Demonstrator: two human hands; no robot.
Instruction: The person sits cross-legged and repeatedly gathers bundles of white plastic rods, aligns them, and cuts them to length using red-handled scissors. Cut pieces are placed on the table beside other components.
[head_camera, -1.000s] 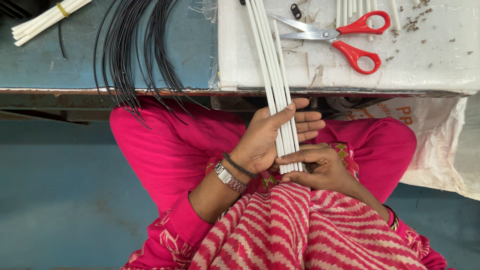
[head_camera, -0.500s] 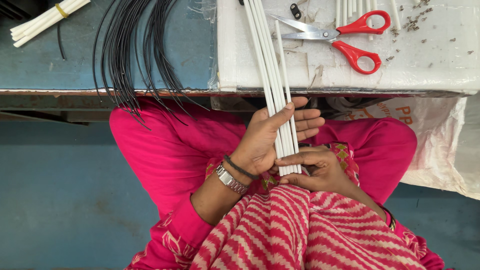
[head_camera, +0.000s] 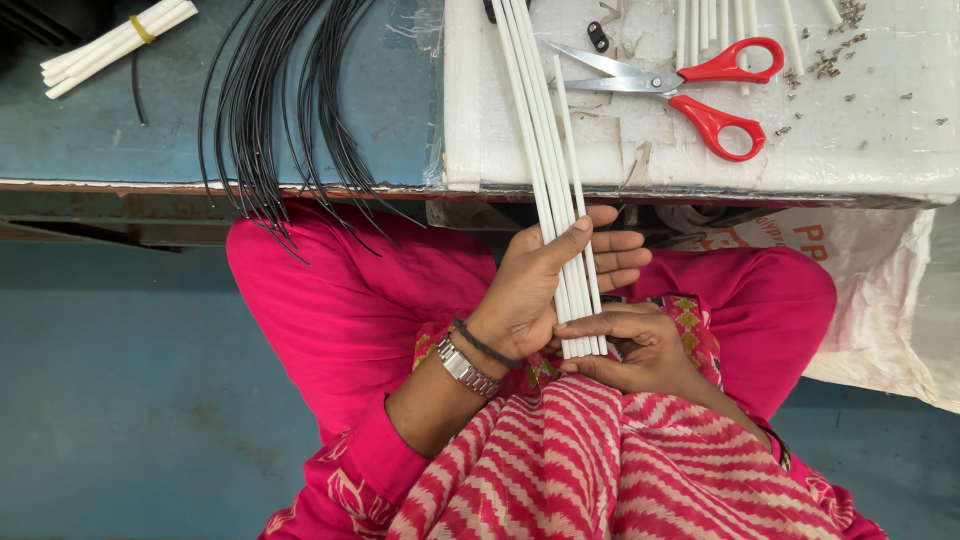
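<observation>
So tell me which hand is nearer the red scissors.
Left. The left hand grips the white tubes just below the table edge, under the red scissors; the right hand pinches their lower ends, farther down in the lap.

White tubes (head_camera: 545, 150) — tops (upper edge) cropped

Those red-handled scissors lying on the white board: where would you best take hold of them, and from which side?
Probably by the two red handle loops of the scissors, coming from the right side of the white board. The loops point right and lie flat, in the open, while the steel blades taper to a point on the left, close to the white tubes held by the left hand and right hand.
</observation>
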